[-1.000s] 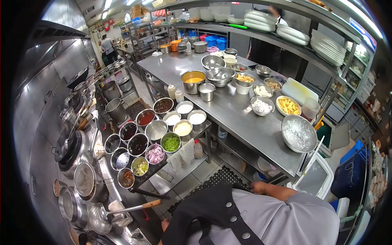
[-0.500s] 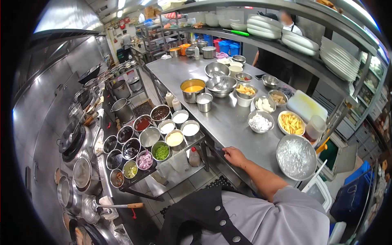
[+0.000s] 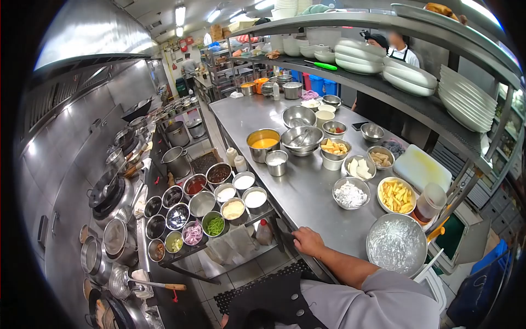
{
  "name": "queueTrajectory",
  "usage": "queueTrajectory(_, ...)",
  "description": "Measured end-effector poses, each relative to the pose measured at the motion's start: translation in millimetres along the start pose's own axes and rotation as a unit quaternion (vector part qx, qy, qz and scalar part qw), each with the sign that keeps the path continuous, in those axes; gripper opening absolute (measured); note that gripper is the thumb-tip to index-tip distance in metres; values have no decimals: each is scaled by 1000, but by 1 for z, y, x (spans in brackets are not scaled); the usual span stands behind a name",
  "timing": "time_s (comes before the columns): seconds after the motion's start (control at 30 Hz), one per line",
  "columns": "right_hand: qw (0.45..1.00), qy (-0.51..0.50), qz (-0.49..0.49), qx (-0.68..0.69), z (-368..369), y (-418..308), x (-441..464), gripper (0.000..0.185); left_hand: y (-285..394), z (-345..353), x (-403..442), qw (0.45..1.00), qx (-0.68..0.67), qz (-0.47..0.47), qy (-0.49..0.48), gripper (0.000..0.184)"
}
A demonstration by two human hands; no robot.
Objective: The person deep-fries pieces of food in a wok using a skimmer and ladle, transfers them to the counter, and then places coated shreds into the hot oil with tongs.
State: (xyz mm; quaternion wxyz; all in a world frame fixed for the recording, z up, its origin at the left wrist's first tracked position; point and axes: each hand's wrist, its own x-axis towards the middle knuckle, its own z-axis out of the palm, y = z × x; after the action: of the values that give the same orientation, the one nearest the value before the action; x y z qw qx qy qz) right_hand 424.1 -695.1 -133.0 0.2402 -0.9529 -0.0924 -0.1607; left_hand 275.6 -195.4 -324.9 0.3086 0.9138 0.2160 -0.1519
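Observation:
My right hand (image 3: 308, 242) rests at the near edge of the steel table (image 3: 307, 200), its fingers together and bent over the edge. Only a small patch of skin at the bottom, by the dark apron (image 3: 268, 301), shows of what seems to be my left hand (image 3: 224, 321); its fingers are hidden. To the right of my right arm stands a large steel bowl (image 3: 396, 245) dusted with white powder. Beyond the hand are a bowl of white floury pieces (image 3: 350, 194) and a dish of yellow strips (image 3: 396, 196).
Left of the table, a low stand bears several steel pots of sauces and cut vegetables, such as green pieces (image 3: 215, 226) and purple onion (image 3: 193, 234). Woks (image 3: 107, 192) line the far-left stove. A shelf with stacked plates (image 3: 466, 101) overhangs the table. A person (image 3: 404, 52) stands behind it.
The view has tilted up and shifted slightly. My right hand stays by the table edge, its fingers now more curled. A patch of skin has appeared at the bottom.

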Motion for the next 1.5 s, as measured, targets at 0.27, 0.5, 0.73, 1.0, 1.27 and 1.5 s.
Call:
queueTrajectory(0.27, 1000, -3, -8, 11, -2, 0, 1, 26, 3, 19, -20, 999, -45, -19, 20, 32)
queueTrajectory(0.5, 999, 9, -20, 25, -3, 0, 2, 22, 3, 23, -33, 996, -71, -28, 39, 30)
queueTrajectory(0.73, 999, -34, -27, 14, -4, 2, 1, 25, -2, 37, -52, 993, -103, -36, 52, 28)
queueTrajectory(1.0, 997, -56, -42, 16, -3, 4, 7, 25, -8, 51, -65, 975, -208, -13, 80, 26)
queueTrajectory(1.27, 958, -154, -100, 221, 47, -39, 40, 34, 141, -41, -78, 741, -667, -22, -74, 22)
queueTrajectory(1.5, 851, -44, -402, 335, 5, -171, 32, 49, 325, -116, -138, 626, -721, 164, -247, 47)
